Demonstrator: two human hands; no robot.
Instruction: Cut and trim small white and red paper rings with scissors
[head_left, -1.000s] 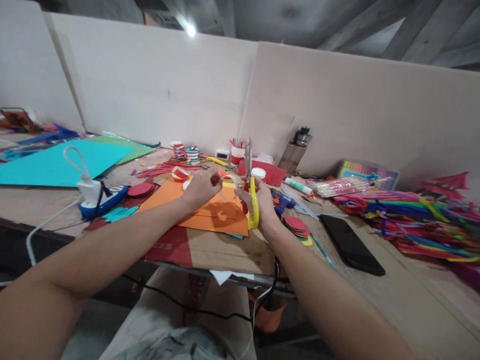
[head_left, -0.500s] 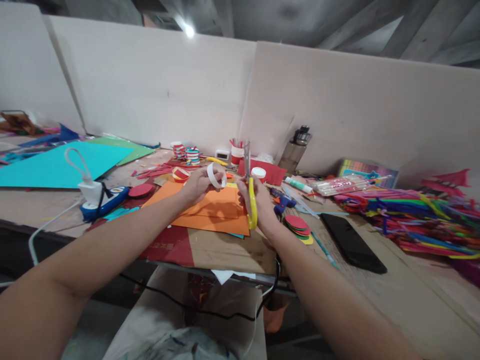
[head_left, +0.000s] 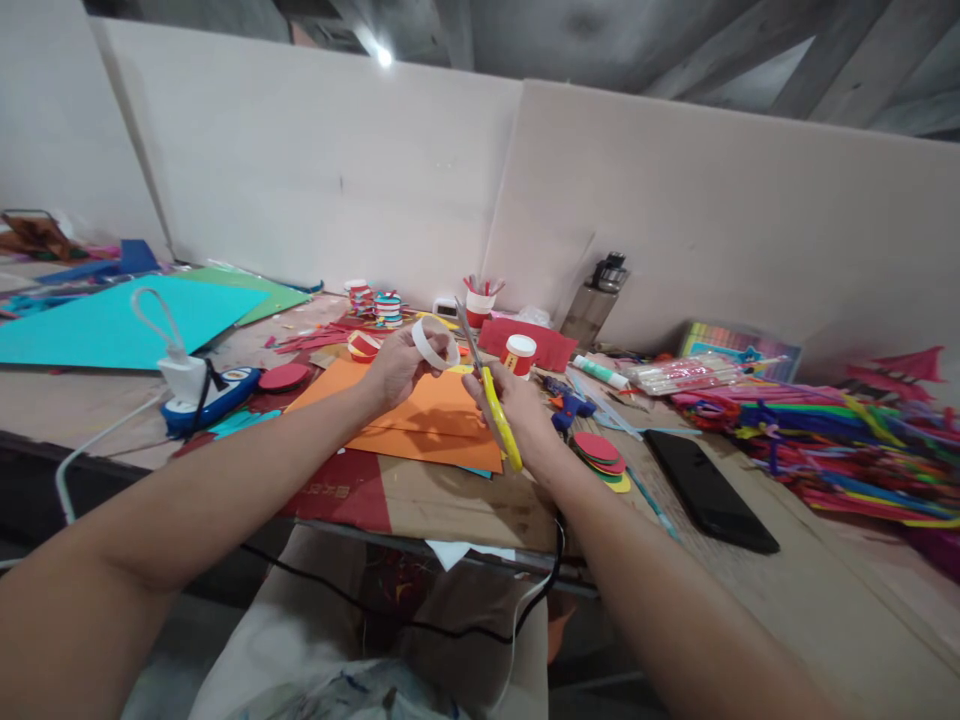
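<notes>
My left hand point(head_left: 399, 370) pinches a white ring-shaped strip point(head_left: 429, 346), which looks like a paper band or a roll of tape. My right hand point(head_left: 516, 398) is closed around yellow-handled scissors point(head_left: 498, 415), whose blades point up and to the left, close to the ring but apart from it. Below both hands lie orange paper sheets point(head_left: 420, 415) on a cardboard piece point(head_left: 450, 497). Just beyond the right hand stands a small red cup with a white lid point(head_left: 519, 352).
Right of the hands are round paper discs point(head_left: 596, 450), a blue glue gun point(head_left: 571, 408), a black phone point(head_left: 709, 490) and bundled pipe cleaners point(head_left: 832, 450). A dark bottle point(head_left: 592, 305) stands behind. On the left sit a blue power strip point(head_left: 210, 400) and turquoise paper point(head_left: 127, 325).
The scissors have tilted from nearly upright to leaning left, their tips now nearer the white ring. The ring has turned to show a wider opening. The camera view has shifted slightly.
</notes>
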